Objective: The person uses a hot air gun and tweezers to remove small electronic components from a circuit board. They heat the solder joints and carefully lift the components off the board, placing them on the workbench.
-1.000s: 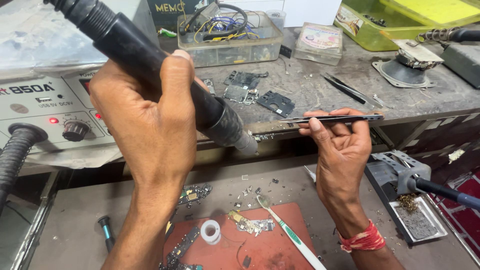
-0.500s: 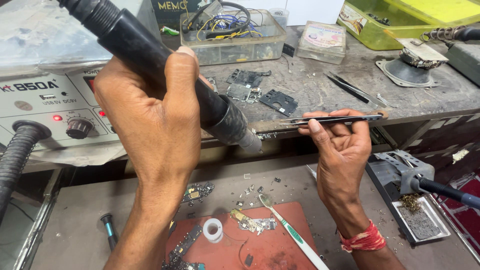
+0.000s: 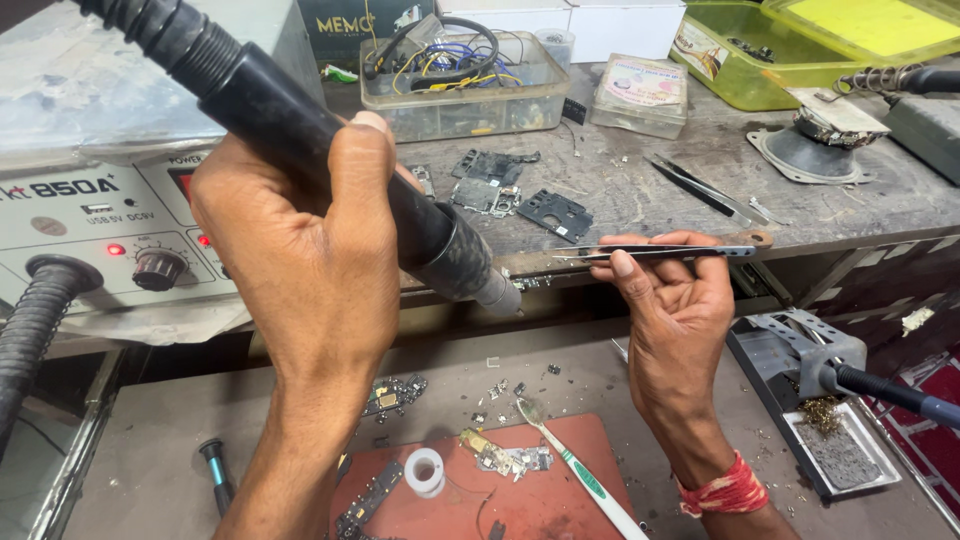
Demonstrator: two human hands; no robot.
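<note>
My left hand (image 3: pixel 300 240) grips the black handle of a hot-air wand (image 3: pixel 330 150), its metal nozzle (image 3: pixel 497 292) pointing down to the right. My right hand (image 3: pixel 672 300) pinches slim metal tweezers (image 3: pixel 650 253) held level, tips toward the nozzle. A tiny part at the tweezer tips sits just right of the nozzle; too small to identify. Below on the lower shelf lies a red work mat (image 3: pixel 540 490) with a small circuit board (image 3: pixel 505 458), a white tape roll (image 3: pixel 425 470) and a toothbrush (image 3: pixel 575 470).
A grey rework station (image 3: pixel 100 230) with a knob and red light stands left, hose (image 3: pixel 30 330) hanging. On the bench: a clear tub of wires (image 3: pixel 460 80), phone board pieces (image 3: pixel 520 195), black tweezers (image 3: pixel 690 185), a green tray (image 3: pixel 800 50). A soldering iron holder (image 3: pixel 810 400) is at right.
Both hands and the wand stay nearly still; the view has shifted only slightly.
</note>
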